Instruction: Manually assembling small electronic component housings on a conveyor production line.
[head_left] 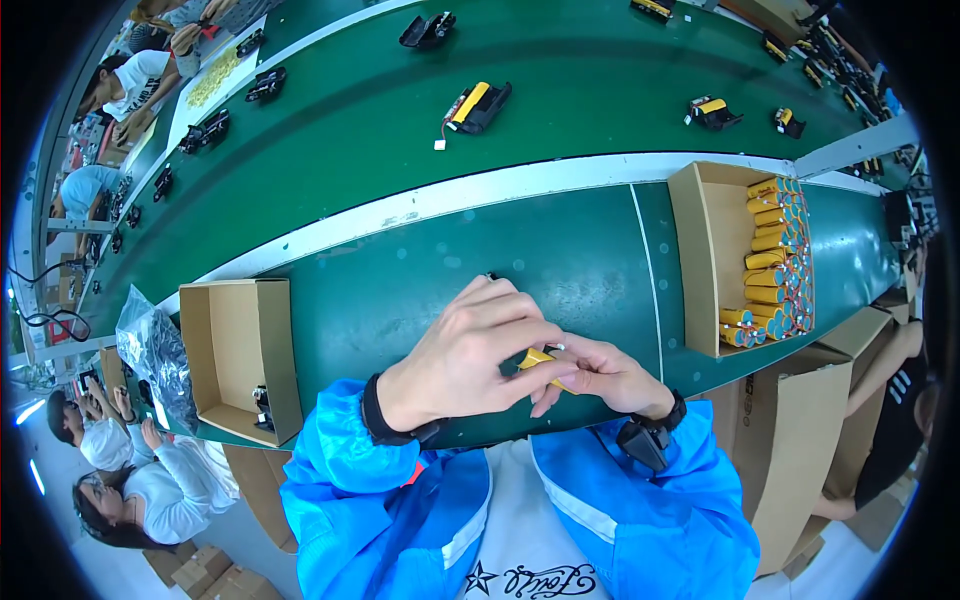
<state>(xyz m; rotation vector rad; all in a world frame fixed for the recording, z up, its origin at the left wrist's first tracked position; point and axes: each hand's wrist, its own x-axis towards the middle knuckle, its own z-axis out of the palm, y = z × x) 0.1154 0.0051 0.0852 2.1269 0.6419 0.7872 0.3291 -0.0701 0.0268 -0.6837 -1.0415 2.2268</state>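
My left hand [475,350] and my right hand [610,375] meet over the near part of the green worktable. Between their fingers shows a small yellow battery pack [535,357], mostly covered by the fingers, with a bit of white beside it. Both hands are closed on it. A dark tip [491,276] peeks out past the knuckles of the left hand; what it belongs to is hidden.
An open cardboard box [712,260] of yellow battery packs stands right. Another box [232,345], holding a black part [263,408], stands left beside a clear plastic bag [155,350]. Beyond the white rail [480,192], a green belt [350,130] carries black housings. Several people work around.
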